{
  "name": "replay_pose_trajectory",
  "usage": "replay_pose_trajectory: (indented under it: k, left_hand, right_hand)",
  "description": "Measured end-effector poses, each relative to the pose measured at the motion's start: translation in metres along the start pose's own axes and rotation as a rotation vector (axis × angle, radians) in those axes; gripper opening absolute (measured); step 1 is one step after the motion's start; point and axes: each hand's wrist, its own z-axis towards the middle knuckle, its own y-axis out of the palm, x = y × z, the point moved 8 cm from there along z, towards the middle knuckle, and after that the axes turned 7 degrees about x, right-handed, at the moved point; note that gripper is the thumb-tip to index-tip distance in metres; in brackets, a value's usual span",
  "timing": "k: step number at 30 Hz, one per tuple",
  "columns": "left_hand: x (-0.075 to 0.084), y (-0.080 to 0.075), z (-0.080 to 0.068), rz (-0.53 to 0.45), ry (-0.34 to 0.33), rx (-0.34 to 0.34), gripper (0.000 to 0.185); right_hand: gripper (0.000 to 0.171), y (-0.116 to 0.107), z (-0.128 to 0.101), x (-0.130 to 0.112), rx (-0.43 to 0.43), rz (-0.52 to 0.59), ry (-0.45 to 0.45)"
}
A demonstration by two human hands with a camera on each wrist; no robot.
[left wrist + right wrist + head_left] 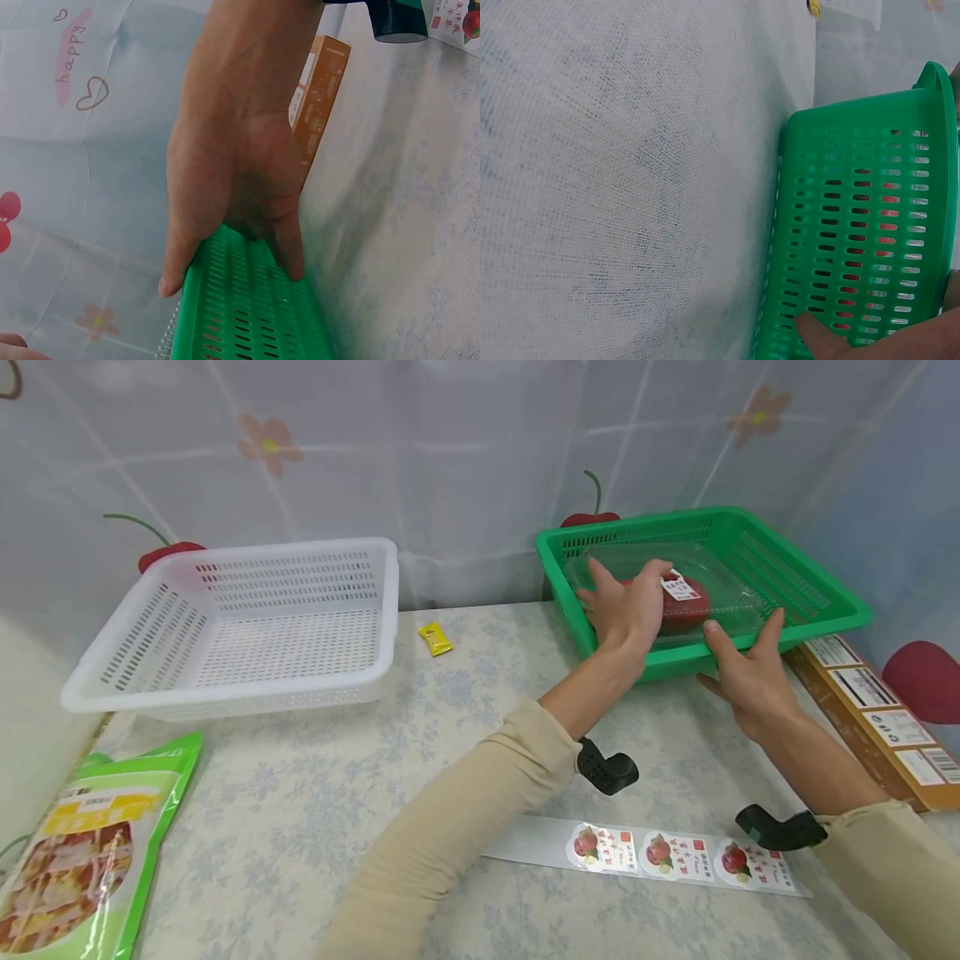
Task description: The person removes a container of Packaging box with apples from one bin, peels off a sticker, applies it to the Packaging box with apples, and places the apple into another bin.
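Note:
A clear plastic box (723,581) with a red item (686,610) under a small white label (678,587) lies inside the green basket (795,552). My left hand (626,606) rests on the box's lid, fingers spread, thumb beside the label. At the front rim, my right hand (753,681) grips the basket. The left wrist view shows this right hand (236,180) straddling the green wall (240,315), thumb on one side and fingers on the other. In the right wrist view, a fingertip (817,334) touches the perforated side (855,225).
A white basket (232,700) stands at the back left, with a yellow packet (436,639) on its right. A green food bag (93,843) lies front left. A strip of fruit stickers (675,857) lies below the arms. An orange-brown box (873,718) sits at the right.

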Motion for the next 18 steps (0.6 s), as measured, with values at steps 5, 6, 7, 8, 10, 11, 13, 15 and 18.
replay_pose_trajectory:
  k: [5,6,7,8,10,11,13,15,18]
  left_hand:
    - [0.0,0.001,0.0,0.018,0.013,-0.019,0.084]
    - [0.0,0.001,0.0,0.022,0.019,-0.02,0.084]
    - [0.001,0.001,-0.001,0.026,0.025,-0.019,0.084]
    - [0.001,0.001,-0.001,0.03,0.036,-0.019,0.084]
    - [0.003,0.0,0.0,0.032,0.053,-0.023,0.083]
    - [0.003,0.0,0.0,0.031,0.06,-0.023,0.083]
    - [0.003,-0.002,0.0,0.014,0.068,-0.034,0.082]
    - [0.004,-0.004,0.0,-0.016,0.078,-0.048,0.08]
    - [0.006,-0.01,-0.001,-0.09,0.103,-0.093,0.077]
  right_hand:
    - [0.098,0.001,0.001,0.001,-0.004,0.0,0.002]
    - [0.098,0.001,0.001,0.001,-0.004,0.002,0.002]
    - [0.098,0.001,0.002,0.001,-0.004,0.004,0.001]
    - [0.098,0.001,0.002,0.001,-0.004,0.003,0.001]
    - [0.098,0.001,0.002,0.0,0.0,-0.002,-0.001]
    - [0.097,0.001,0.002,0.0,0.003,-0.005,-0.002]
    - [0.097,0.0,0.002,0.001,0.009,-0.014,-0.001]
    - [0.097,-0.001,0.002,0.001,0.01,-0.013,0.002]
    - [0.097,-0.001,0.002,0.002,0.002,-0.006,0.008]
